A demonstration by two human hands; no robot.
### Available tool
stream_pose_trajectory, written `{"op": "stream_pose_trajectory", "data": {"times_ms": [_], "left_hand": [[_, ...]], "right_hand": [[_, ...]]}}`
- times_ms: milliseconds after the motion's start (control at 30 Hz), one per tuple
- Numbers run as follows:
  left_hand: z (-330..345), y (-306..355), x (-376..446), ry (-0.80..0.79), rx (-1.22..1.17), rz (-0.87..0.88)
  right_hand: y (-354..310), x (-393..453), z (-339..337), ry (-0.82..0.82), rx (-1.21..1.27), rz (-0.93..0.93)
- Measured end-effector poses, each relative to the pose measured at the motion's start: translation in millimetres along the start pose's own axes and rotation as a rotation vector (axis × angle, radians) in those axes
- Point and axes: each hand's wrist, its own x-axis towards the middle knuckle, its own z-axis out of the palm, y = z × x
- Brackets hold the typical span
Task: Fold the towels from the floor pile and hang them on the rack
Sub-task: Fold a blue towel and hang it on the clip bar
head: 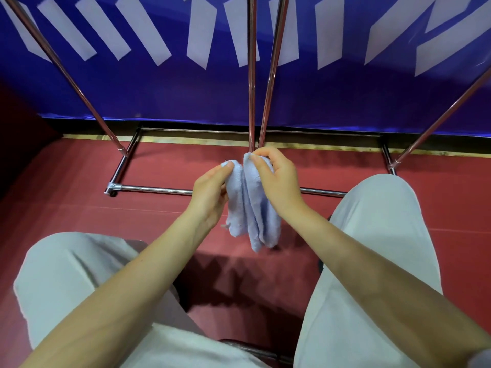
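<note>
Both hands hold one pale blue towel (pixel 249 205) up in front of the rack (pixel 251 75) — the left hand (pixel 210 197) pinching one top corner, the right hand (pixel 276 179) the other. The corners sit close together, so the cloth hangs doubled between the knees — apparently mid-fold before hanging.

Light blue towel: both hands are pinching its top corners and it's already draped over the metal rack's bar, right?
Not quite. The head view shows the left hand and right hand pinching the light blue towel at its top corners, but it hangs free between them above the red floor, not draped over the metal rack.
</note>
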Motion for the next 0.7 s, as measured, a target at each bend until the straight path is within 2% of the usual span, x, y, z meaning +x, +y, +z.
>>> {"op": "stream_pose_trajectory", "data": {"times_ms": [100, 300, 567, 700], "left_hand": [[2.4, -0.9, -0.1, 0.015, -0.021, 0.005], [9.6, 1.8, -2.9, -0.002, 0.024, 0.039], [17.6, 3.8, -2.8, -0.06, -0.038, 0.054], [20.3, 0.3, -3.5, -0.043, 0.032, 0.088]], "right_hand": [[2.8, 1.2, 5.7, -0.002, -0.062, -0.002], [-0.9, 1.2, 11.3, -0.088, -0.027, 0.02], [10.4, 8.5, 9.3, -0.007, -0.064, 0.087], [12.4, 8.1, 8.8, 0.027, -0.084, 0.091]]}}
